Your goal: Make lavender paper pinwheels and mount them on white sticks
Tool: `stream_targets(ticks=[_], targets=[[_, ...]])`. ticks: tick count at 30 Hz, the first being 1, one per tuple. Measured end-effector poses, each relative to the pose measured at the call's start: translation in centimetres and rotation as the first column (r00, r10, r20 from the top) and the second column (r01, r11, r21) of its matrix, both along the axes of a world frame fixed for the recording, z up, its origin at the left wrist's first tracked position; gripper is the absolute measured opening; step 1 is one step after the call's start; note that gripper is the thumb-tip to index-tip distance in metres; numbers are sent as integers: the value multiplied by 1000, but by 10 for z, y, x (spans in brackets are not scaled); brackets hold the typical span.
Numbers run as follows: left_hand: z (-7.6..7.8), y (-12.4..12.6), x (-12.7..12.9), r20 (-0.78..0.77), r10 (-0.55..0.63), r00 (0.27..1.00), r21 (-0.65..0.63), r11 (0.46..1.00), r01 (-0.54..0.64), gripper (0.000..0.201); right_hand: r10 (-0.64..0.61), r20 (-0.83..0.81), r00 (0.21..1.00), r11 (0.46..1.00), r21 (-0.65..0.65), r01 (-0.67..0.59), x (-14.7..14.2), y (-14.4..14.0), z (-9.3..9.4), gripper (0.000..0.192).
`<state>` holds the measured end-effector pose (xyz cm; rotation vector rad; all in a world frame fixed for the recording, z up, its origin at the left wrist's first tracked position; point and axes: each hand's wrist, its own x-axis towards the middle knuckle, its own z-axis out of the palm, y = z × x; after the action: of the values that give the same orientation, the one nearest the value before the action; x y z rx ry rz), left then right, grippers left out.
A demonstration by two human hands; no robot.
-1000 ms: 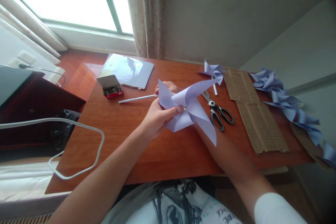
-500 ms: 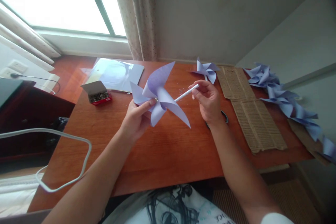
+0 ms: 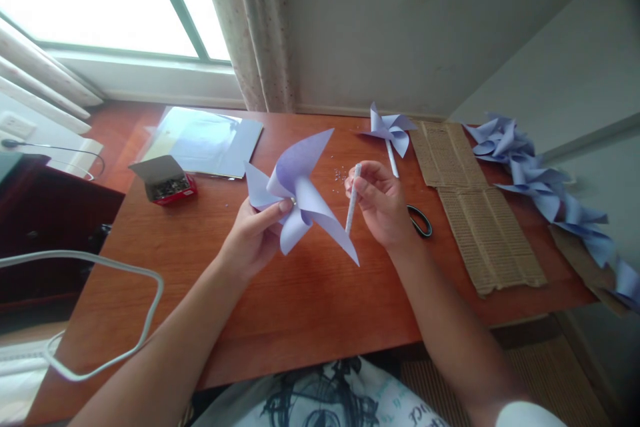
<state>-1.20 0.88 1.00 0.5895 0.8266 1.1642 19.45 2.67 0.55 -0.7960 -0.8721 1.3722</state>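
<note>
My left hand (image 3: pixel 257 230) is closed on a purple paper pinwheel (image 3: pixel 313 197), with the thumb at its centre, where a small metallic pin head shows. The fingers behind the paper are hidden. My right hand (image 3: pixel 383 203) pinches a white paper stick (image 3: pixel 353 200) that stands nearly upright to the right of the pinwheel. Its lower end meets the edge of one blade in view; whether the two touch I cannot tell. Behind my right hand a finished pinwheel (image 3: pixel 387 127) on a white stick lies on the table.
Scissors (image 3: pixel 420 221) lie right of my right hand, partly covered. An open red box (image 3: pixel 173 190) of small metal pins stands at the left, near plastic-covered sheets (image 3: pixel 205 140). Corrugated cardboard (image 3: pixel 485 233) and several purple pinwheels (image 3: pixel 540 187) lie at the right. A white cable (image 3: pixel 155 293) loops at the left.
The stick in my right hand has swung from slanting toward the pinwheel to nearly upright. My right hand has moved slightly left and down. The view has shifted a little.
</note>
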Motion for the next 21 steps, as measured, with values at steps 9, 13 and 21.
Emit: stream_targets(ticks=[9, 13, 21], targets=[[3, -5, 1, 55, -61, 997, 89, 994, 55, 28, 179, -32, 983, 973, -139, -182, -26, -19, -3, 25], [0, -5, -2, 37, -98, 995, 148, 985, 92, 36, 258, -48, 965, 950, -170, -263, -32, -27, -4, 23], [-9, -6, -7, 104, -141, 985, 263, 959, 110, 29, 330, -110, 938, 929, -139, -343, -39, -35, 5, 23]])
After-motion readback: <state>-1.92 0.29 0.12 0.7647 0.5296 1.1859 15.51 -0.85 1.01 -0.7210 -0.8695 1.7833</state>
